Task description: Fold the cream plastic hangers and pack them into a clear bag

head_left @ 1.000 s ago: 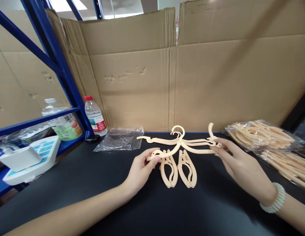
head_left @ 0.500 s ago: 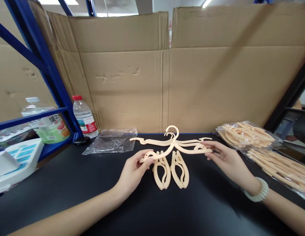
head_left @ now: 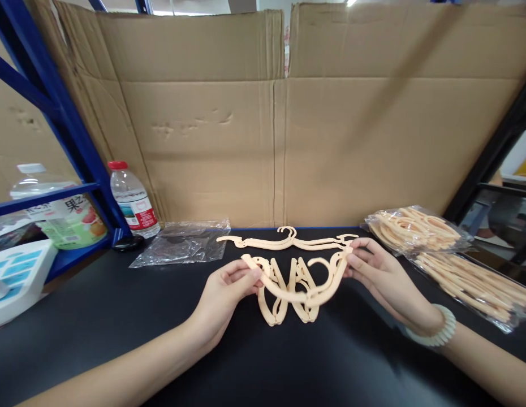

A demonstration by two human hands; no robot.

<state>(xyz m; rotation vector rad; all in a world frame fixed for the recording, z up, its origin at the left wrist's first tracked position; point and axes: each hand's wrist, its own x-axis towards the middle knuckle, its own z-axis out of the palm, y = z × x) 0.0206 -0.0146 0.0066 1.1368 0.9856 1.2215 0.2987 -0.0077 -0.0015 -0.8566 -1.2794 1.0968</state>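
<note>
A cream folding hanger [head_left: 284, 293] is held up between both hands, its arms bent upward and its hook [head_left: 319, 262] swung up toward the right arm. My left hand [head_left: 229, 291] pinches the left end between thumb and fingers. At the right end, my right hand [head_left: 378, 275] grips the other arm. Below and behind it, two folded hangers [head_left: 273, 311] [head_left: 305, 314] lie side by side on the black table, partly covered by the held one. Farther back, unfolded hangers [head_left: 267, 244] lie close together with their hooks pointing away from me.
Clear bags of folded hangers [head_left: 415, 229] and of more hanger pieces [head_left: 466, 285] lie at the right. An empty plastic bag [head_left: 182, 243], a red-capped water bottle [head_left: 133, 200] and a white tray with blue compartments [head_left: 23, 277] are at left. Cardboard [head_left: 212, 147] walls the back.
The held hanger's middle has dropped toward me and its arms now bend upward. Its hook, which pointed up and away, has turned over to the right. Both hands keep their grip.
</note>
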